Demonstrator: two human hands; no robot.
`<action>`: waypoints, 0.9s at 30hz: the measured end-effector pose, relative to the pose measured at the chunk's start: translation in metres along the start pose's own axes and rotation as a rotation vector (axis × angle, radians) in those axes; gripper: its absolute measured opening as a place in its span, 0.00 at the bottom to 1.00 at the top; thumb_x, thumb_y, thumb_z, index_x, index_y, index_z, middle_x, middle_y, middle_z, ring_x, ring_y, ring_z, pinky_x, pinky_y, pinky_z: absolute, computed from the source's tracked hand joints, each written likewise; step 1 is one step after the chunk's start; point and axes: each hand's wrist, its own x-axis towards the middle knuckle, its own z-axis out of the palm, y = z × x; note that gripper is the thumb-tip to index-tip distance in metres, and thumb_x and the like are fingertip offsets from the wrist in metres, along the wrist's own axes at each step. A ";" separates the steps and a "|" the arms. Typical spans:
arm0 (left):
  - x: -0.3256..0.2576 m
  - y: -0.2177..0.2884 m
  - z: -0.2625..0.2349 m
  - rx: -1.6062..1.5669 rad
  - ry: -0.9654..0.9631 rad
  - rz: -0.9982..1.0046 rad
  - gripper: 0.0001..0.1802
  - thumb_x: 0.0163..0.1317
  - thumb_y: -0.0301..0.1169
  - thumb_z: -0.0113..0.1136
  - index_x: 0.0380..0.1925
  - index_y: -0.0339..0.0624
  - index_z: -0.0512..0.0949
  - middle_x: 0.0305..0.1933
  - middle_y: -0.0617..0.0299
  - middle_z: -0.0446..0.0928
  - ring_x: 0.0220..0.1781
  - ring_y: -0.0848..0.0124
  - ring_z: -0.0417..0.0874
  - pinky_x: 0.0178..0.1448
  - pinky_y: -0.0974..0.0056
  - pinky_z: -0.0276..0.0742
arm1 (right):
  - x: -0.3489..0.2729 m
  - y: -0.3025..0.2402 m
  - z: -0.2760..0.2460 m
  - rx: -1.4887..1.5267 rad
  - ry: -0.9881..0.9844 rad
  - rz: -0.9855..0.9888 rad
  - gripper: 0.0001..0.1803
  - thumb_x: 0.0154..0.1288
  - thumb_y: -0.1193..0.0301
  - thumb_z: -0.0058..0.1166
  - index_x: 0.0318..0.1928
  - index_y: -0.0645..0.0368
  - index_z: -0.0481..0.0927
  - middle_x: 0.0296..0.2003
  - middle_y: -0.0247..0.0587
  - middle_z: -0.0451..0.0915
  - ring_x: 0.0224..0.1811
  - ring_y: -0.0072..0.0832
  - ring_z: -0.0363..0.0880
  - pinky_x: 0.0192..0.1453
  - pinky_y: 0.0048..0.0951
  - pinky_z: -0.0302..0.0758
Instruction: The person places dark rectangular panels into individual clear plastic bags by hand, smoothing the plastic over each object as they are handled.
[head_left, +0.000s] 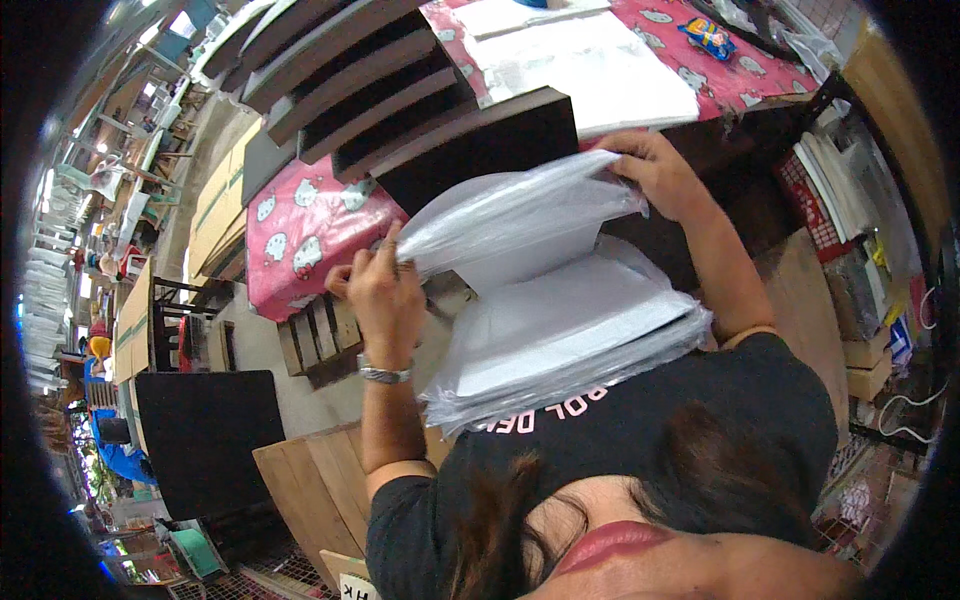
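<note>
Between my hands is a bundle of thin, translucent white foam sheets (520,215). Its upper part is lifted, while the lower stack of white sheets (565,330) rests against my chest with wrinkled, clear-looking edges. My left hand (385,290), with a silver watch on the wrist, pinches the left end of the upper sheets. At the opposite end, my right hand (650,170) grips the upper corner, fingers bent over the edge. Just beyond the bundle, several dark panels (490,145) stand in a row on a table with a pink patterned cover (310,225).
White sheets (590,70) lie flat on the far table, near a blue and yellow packet (706,38). A black board (212,440) is at left, beside wooden boards (320,465). On the right are a red basket (810,200) and shelved items.
</note>
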 end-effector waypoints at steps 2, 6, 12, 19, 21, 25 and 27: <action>0.011 -0.014 -0.020 -0.219 -0.258 -0.092 0.10 0.55 0.33 0.54 0.32 0.43 0.82 0.20 0.59 0.71 0.26 0.64 0.70 0.47 0.61 0.55 | 0.002 0.000 -0.002 0.192 -0.099 -0.010 0.14 0.55 0.72 0.55 0.42 0.64 0.78 0.34 0.33 0.79 0.34 0.22 0.76 0.42 0.21 0.71; 0.024 -0.030 -0.023 -1.117 -0.756 -0.653 0.13 0.57 0.35 0.56 0.26 0.34 0.80 0.19 0.69 0.72 0.23 0.78 0.69 0.34 0.70 0.63 | -0.011 0.010 -0.019 0.469 -0.135 0.130 0.21 0.53 0.73 0.58 0.49 0.63 0.73 0.38 0.35 0.77 0.36 0.23 0.77 0.43 0.23 0.75; -0.044 -0.075 0.069 -1.412 -0.769 -0.682 0.13 0.54 0.34 0.62 0.33 0.36 0.78 0.30 0.65 0.79 0.32 0.79 0.77 0.37 0.75 0.71 | -0.036 0.088 -0.015 0.797 -0.024 0.334 0.23 0.52 0.75 0.57 0.51 0.62 0.70 0.33 0.33 0.76 0.33 0.19 0.76 0.40 0.23 0.77; -0.022 -0.049 0.052 -1.347 -1.044 -0.821 0.10 0.59 0.30 0.56 0.34 0.33 0.77 0.33 0.59 0.79 0.33 0.76 0.79 0.37 0.73 0.74 | -0.049 0.073 -0.027 0.496 -0.242 0.408 0.23 0.52 0.74 0.59 0.50 0.61 0.73 0.33 0.33 0.75 0.33 0.19 0.74 0.39 0.19 0.71; -0.057 -0.080 0.107 -1.345 -1.206 -0.818 0.09 0.60 0.30 0.55 0.34 0.35 0.78 0.32 0.60 0.79 0.33 0.74 0.78 0.37 0.69 0.73 | -0.043 0.117 -0.017 0.513 -0.271 0.463 0.25 0.53 0.71 0.60 0.52 0.62 0.71 0.32 0.35 0.75 0.36 0.25 0.75 0.44 0.24 0.72; -0.110 -0.071 0.171 -1.437 -1.111 -1.491 0.08 0.62 0.31 0.52 0.35 0.40 0.78 0.33 0.63 0.78 0.35 0.72 0.76 0.38 0.65 0.72 | -0.028 0.240 -0.007 0.481 -0.263 0.608 0.24 0.56 0.71 0.56 0.54 0.61 0.70 0.40 0.37 0.77 0.42 0.25 0.75 0.49 0.25 0.71; -0.137 -0.070 0.186 -1.479 -0.930 -1.561 0.09 0.62 0.32 0.52 0.36 0.41 0.78 0.35 0.62 0.78 0.36 0.71 0.76 0.40 0.64 0.72 | -0.021 0.245 -0.003 0.508 -0.287 0.608 0.21 0.57 0.71 0.56 0.52 0.61 0.72 0.41 0.36 0.78 0.43 0.24 0.75 0.48 0.26 0.71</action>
